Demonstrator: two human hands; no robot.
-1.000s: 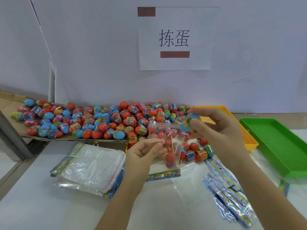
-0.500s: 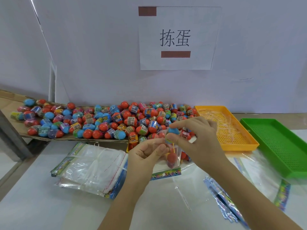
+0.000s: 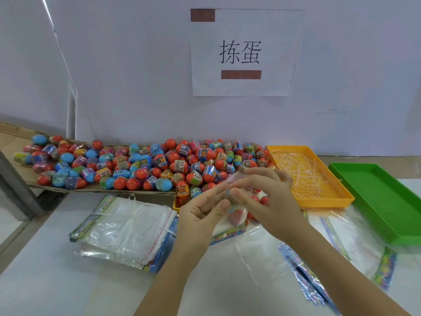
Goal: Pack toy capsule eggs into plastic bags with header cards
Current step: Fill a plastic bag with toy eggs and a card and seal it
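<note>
The bag (image 3: 235, 221) hangs in the air between both hands, over the table (image 3: 45, 281) in front of the eggs (image 3: 159, 165), with its header card (image 3: 227, 234) at the bottom and at least one red egg inside. The left hand (image 3: 200, 210) pinches the bag's edge, fingers curled. The right hand (image 3: 268, 197) grips a blurred egg (image 3: 229, 193) at the bag's mouth. The loose eggs lie heaped on cardboard (image 3: 9, 133). A stack of empty bags (image 3: 127, 226) lies left, an orange tray (image 3: 325, 201) and a green tray (image 3: 376, 195) lie right, and a sign (image 3: 241, 53) hangs behind.
</note>
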